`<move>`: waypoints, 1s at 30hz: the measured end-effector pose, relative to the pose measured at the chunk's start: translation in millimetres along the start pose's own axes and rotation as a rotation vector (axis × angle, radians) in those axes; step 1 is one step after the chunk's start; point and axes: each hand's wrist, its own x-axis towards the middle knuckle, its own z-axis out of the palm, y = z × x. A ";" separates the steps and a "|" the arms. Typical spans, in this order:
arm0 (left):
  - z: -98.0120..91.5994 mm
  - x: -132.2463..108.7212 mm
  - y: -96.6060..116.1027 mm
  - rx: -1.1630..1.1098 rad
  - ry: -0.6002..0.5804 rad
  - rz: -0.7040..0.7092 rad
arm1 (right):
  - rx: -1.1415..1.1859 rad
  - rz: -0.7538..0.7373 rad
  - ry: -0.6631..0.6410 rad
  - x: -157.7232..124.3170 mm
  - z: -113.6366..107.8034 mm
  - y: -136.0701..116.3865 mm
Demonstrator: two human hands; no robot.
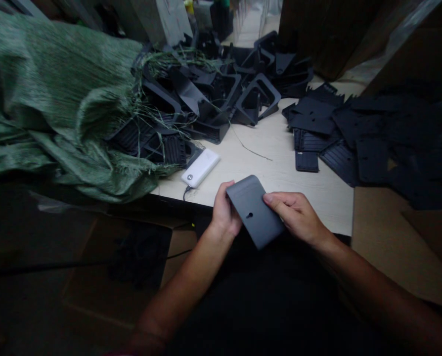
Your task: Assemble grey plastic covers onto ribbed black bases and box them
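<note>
I'm holding a matte grey plastic piece (254, 212) in both hands, just off the near edge of the pale laminate table (298, 173). It is a smooth, rounded-cornered slab, gently curved and tilted across my lap, with a small keyhole-shaped slot (249, 215) near its middle. My left hand (224, 210) is closed around its left edge, the fingers curled firmly against the plastic. My right hand (293, 215) is only partly closed, pinching the right edge, with the fingers (280, 200) stretched out along the grey surface.

Beyond my hands, on the left of the table, a white power bank (200, 168) with rounded corners lies close to the edge, a dark cable (186, 192) running down from its end. Behind it, a green woven plastic sack (58, 109) slumps over the table's left side, its coarse, fraying strands trailing over a heap of black plastic frames (256, 99). These frames are angular and hollow, with ribbed faces and open rectangular centres, and they lie tangled toward the table's far end.

On the right of the table is a loose pile of flat black panels (369, 128), some ribbed and some punched with small holes, overlapping in dark layers. A thin wire (250, 148) curves across the bare laminate between the frames and panels. Below the table's right edge is a sheet of brown cardboard (391, 237).
</note>
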 end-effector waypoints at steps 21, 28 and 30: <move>-15.9 10.1 19.6 0.452 -0.165 0.517 | 0.234 0.208 -0.140 8.1 -4.7 -18.6; -17.0 13.6 19.6 0.447 -0.187 0.465 | 0.241 0.127 -0.127 0.9 17.7 -3.3; -17.9 12.6 21.1 0.485 -0.226 0.478 | 0.217 0.126 -0.129 1.6 17.7 -1.3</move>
